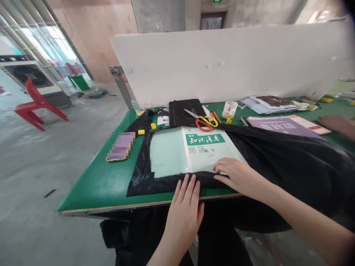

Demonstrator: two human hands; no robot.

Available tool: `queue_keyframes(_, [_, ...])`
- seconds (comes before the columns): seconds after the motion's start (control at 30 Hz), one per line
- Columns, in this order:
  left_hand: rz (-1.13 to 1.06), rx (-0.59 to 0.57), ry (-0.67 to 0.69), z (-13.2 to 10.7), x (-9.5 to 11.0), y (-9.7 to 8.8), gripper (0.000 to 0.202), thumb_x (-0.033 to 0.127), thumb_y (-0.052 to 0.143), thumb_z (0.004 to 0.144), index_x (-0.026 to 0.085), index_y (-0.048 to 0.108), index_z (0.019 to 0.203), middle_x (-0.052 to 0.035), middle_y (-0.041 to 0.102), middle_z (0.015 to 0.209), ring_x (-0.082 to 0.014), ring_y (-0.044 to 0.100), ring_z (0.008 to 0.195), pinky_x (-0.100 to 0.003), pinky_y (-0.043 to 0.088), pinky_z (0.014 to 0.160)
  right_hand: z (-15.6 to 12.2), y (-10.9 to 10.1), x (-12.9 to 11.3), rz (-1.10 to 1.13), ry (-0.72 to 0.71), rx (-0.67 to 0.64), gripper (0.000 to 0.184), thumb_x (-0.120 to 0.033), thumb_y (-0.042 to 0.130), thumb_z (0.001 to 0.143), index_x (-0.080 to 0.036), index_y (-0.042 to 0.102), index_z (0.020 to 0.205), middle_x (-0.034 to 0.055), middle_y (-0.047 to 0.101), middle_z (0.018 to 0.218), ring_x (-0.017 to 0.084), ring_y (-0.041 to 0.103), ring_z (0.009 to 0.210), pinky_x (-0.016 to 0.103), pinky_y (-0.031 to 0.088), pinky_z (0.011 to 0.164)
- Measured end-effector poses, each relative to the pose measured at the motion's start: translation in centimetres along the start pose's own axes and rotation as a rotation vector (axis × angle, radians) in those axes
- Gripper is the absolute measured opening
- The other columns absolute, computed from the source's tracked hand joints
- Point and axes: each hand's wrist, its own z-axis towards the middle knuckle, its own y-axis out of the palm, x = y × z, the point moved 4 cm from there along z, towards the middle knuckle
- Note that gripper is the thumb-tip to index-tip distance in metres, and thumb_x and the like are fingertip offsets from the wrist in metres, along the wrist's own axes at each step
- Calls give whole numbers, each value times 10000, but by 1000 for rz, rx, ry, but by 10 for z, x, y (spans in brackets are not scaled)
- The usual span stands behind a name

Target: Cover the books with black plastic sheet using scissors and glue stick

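Note:
A pale green book (183, 149) with a green title band lies open-faced on a large black sheet (277, 155) spread over the green table (100, 181). My left hand (185, 205) lies flat, fingers stretched out, pressing a folded strip of the black sheet along the book's near edge. My right hand (235, 175) rests on the book's lower right corner, fingers together and flat, touching both the cover and the black fold.
Yellow and red scissors (203, 120) lie behind the book beside a black folder (183, 111). A phone (122, 146) sits at the left. A purple book (280, 125) and papers lie at the right, near another person's hand (337, 123). A white board (230, 61) stands behind. A red chair (34, 103) stands on the floor.

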Motion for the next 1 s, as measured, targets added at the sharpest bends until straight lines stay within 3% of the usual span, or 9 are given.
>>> queue_keyframes(0.5, [24, -123, -10, 2, -2, 8, 534, 355, 369, 944, 137, 328, 1430, -46, 213, 1533, -310, 135, 1411, -460, 309, 1106, 0, 12, 8, -16, 15, -14, 125, -286, 479, 897, -192, 559, 882, 64, 616, 976, 220, 558, 955, 376, 464, 824])
queue_keyframes(0.73, [49, -145, -13, 1, -1, 10, 575, 391, 375, 935, 127, 305, 1441, -72, 190, 1537, -333, 133, 1406, -483, 287, 1107, 7, 2, 8, 81, 52, -18, 280, -442, 453, 897, -208, 598, 951, 67, 636, 1040, 228, 582, 993, 387, 453, 879])
queue_keyframes(0.87, [50, -150, -16, 0, 0, 11, 577, 392, 374, 934, 129, 303, 1442, -76, 184, 1538, -341, 134, 1405, -489, 286, 1103, 27, -24, 27, 133, 135, 136, 344, -489, 440, 884, -229, 596, 1048, 55, 633, 1115, 226, 594, 1017, 368, 464, 860])
queue_keyframes(1.0, [61, -139, -28, 0, 0, 11, 560, 384, 359, 938, 135, 314, 1438, -66, 200, 1536, -340, 151, 1403, -488, 294, 1099, 66, -44, 68, 36, 185, 306, 327, -417, 479, 854, -208, 590, 1081, 74, 637, 1107, 247, 597, 1011, 393, 456, 873])
